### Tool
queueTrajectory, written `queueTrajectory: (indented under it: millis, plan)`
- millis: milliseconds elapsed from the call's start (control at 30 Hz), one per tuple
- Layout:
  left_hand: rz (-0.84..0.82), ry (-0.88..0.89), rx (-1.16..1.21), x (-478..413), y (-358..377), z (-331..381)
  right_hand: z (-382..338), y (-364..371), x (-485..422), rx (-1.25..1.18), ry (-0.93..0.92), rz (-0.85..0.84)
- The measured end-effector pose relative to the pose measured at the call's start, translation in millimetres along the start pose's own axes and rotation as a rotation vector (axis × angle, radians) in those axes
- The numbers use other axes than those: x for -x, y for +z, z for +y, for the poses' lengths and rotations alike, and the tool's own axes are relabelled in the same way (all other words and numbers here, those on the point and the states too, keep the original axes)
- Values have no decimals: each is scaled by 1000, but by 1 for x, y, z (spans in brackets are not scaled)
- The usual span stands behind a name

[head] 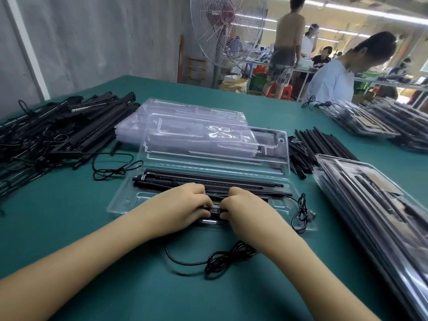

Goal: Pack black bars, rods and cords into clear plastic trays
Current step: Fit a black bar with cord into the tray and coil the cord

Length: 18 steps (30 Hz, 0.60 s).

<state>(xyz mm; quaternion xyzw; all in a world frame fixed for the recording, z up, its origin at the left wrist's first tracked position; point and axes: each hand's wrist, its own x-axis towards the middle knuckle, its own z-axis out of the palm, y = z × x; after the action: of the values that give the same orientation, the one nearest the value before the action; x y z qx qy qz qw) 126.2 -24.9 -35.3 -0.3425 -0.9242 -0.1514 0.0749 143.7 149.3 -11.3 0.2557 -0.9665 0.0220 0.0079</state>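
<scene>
An open clear plastic tray [120, 202] lies on the green table in front of me, its lid [273, 156] folded back. Two long black bars [208, 178] lie in the tray's far slots. My left hand [187, 202] and my right hand [243, 206] meet over the tray's near slot. Both press on a small black controller with buttons [214, 210]. A thin cord runs from the tray to a coiled bundle [301, 212] at its right end. Another coiled black cord [229, 258] lies on the table between my forearms.
A heap of black bars and cords [53, 133] fills the left side. Empty clear trays [185, 121] are stacked behind. Loose black rods [322, 144] lie at right, packed trays [375, 205] beside them. A person in a light shirt [333, 79] works across the table; a fan [228, 31] stands behind.
</scene>
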Motion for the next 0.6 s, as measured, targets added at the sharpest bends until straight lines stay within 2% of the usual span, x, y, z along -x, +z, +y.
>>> queueTrajectory:
  millis: [133,267,433,600]
  plan:
    - [-37,-19,113,-1,-5,-5,11,-6,-4,-193,2,-27]
    - [20,-51,226,-1,-1,-7,12,-1,-6,-231,4,30]
    - [45,-235,496,-5,-1,-7,15,-2,-8,-307,16,54]
    - [-5,-318,556,-8,0,-7,17,-6,-11,-353,41,1]
